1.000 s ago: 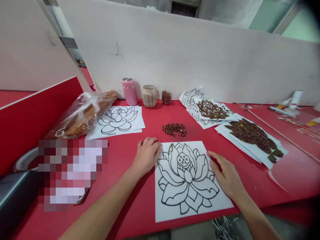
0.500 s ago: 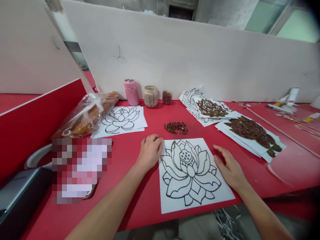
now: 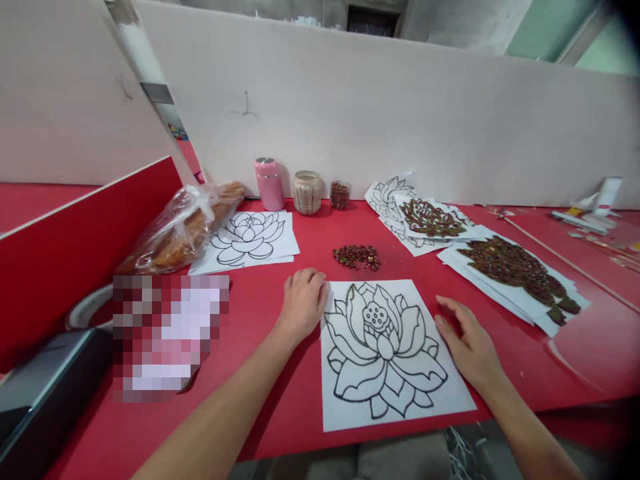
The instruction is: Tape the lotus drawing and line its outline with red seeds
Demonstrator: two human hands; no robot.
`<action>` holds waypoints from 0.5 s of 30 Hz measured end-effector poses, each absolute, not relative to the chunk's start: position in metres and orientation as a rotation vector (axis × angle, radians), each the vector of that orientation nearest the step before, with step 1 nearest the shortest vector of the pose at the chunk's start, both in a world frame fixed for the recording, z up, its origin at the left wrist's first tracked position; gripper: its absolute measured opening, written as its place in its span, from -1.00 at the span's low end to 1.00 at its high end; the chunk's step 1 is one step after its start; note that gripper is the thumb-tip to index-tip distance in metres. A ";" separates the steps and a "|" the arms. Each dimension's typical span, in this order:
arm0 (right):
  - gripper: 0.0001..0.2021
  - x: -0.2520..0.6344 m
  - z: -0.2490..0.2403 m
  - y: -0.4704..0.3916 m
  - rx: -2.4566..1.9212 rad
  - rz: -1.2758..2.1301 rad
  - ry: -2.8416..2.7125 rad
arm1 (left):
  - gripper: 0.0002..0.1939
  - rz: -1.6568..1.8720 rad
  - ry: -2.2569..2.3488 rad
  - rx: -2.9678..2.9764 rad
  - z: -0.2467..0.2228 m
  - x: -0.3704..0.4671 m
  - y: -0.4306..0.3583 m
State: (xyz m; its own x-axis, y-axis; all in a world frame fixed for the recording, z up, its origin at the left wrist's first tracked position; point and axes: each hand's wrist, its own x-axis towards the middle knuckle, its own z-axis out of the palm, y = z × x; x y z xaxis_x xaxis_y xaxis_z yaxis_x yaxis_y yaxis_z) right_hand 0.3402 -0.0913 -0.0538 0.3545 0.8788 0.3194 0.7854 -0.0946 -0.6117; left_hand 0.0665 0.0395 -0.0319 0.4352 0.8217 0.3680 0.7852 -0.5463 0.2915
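Observation:
A white sheet with a black lotus outline (image 3: pixel 395 407) lies flat before me on the red table. Small green and brown beads follow part of one petal near its top left. My left hand (image 3: pixel 303 303) rests at the sheet's upper left edge, fingers loosely bent over the table with nothing visible in them. Along the right edge lies my right hand (image 3: pixel 467 343), its fingers stretched out and thumb beside the paper; it holds nothing. Just beyond the sheet is a small heap of reddish-brown and green beads (image 3: pixel 357 256).
At the back stand a pink tumbler (image 3: pixel 270 185), a ribbed jar (image 3: pixel 307 193) and a small bead-filled jar (image 3: pixel 339 195). Bead-covered lotus sheets (image 3: pixel 515 273) lie right. To the left are another lotus drawing (image 3: pixel 250 240), bagged bread (image 3: pixel 185 233) and a blurred-out flat object (image 3: pixel 175 340).
The view has turned slightly left, so everything sits a little further right in the picture. Both hands stay beside the sheet, with hardly any movement of their own.

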 end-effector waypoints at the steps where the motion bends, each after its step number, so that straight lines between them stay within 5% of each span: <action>1: -0.63 0.340 -0.054 -0.092 -1.904 0.167 -1.437 | -0.76 0.731 1.464 2.591 -0.032 0.066 0.039; 15: -0.61 0.350 -0.055 -0.093 -1.974 0.355 -1.289 | -0.68 0.736 1.568 2.488 -0.027 0.063 0.037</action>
State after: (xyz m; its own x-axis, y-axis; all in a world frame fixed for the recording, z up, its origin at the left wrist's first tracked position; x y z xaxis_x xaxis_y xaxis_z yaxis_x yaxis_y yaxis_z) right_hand 0.3504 -0.0929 -0.0553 0.4569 0.8753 0.1581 0.6706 -0.2222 -0.7077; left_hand 0.0632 0.0370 -0.0268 0.3491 0.8729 0.3408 0.8197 -0.4607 0.3402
